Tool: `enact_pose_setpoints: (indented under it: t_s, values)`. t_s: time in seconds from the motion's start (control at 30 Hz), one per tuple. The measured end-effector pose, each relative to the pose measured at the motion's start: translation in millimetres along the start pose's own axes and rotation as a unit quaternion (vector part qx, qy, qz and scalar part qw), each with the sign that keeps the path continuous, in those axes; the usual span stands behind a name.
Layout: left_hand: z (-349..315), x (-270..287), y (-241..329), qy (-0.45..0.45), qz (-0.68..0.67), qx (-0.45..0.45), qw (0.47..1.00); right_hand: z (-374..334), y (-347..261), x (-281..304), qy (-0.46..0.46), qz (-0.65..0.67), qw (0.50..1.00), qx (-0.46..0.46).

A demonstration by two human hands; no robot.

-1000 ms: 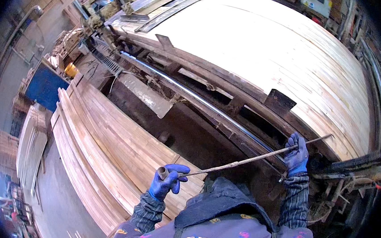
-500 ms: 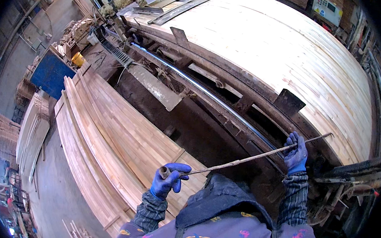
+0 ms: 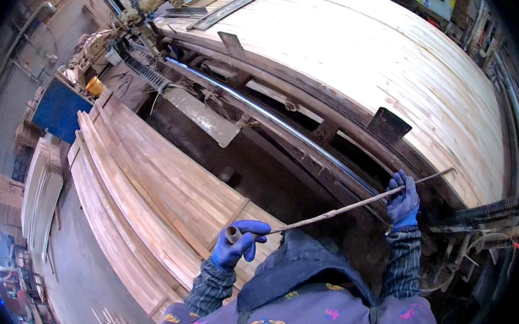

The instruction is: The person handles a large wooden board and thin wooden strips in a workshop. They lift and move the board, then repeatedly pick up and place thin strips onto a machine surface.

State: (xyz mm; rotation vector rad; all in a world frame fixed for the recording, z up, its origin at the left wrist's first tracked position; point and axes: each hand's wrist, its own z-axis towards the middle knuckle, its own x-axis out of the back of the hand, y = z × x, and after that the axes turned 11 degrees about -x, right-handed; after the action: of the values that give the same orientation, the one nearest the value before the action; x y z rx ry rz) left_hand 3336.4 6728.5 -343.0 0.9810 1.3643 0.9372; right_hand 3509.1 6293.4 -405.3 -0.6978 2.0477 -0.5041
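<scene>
A long thin metal rod with a hooked tip (image 3: 334,213) crosses in front of me, rising from left to right. My left hand (image 3: 233,250), in a blue-purple glove, is closed round its thicker tubular handle (image 3: 233,234). Farther along, my gloved right hand (image 3: 404,204) has its fingers wrapped round the shaft near the hooked end. That tip reaches the near right edge of a wide pale wood panel (image 3: 365,54), which is made of many narrow strips and lies on a machine bed. Whether the hook touches the wood I cannot tell.
A rusty machine frame with a shiny steel bar (image 3: 262,121) runs between me and the panel. Stacked long boards (image 3: 166,185) lie at my left. Beyond them stand a blue bin (image 3: 62,107) and a yellow bucket (image 3: 95,86). Dark metal brackets (image 3: 389,125) stick up along the bed.
The view has shifted slightly, so the machine and boards sit a little farther left and higher. Both hands keep hold of the hooked rod, whose angle is nearly the same.
</scene>
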Motion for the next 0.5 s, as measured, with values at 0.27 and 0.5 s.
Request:
enact_pose_setpoints:
  t_s: [0.27, 0.5]
  values:
    - [23.5, -24.6, -6.5, -0.096, -0.039, 0.017, 0.995, -12.4, -9.8, 14.6, 0.021, -0.019, 0.999, 0.019]
    - [36.6, -40.6, -10.8, -0.142, -0.027, 0.010, 0.990, -13.8, -12.5, 27.1, 0.010, -0.027, 0.999, 0.025]
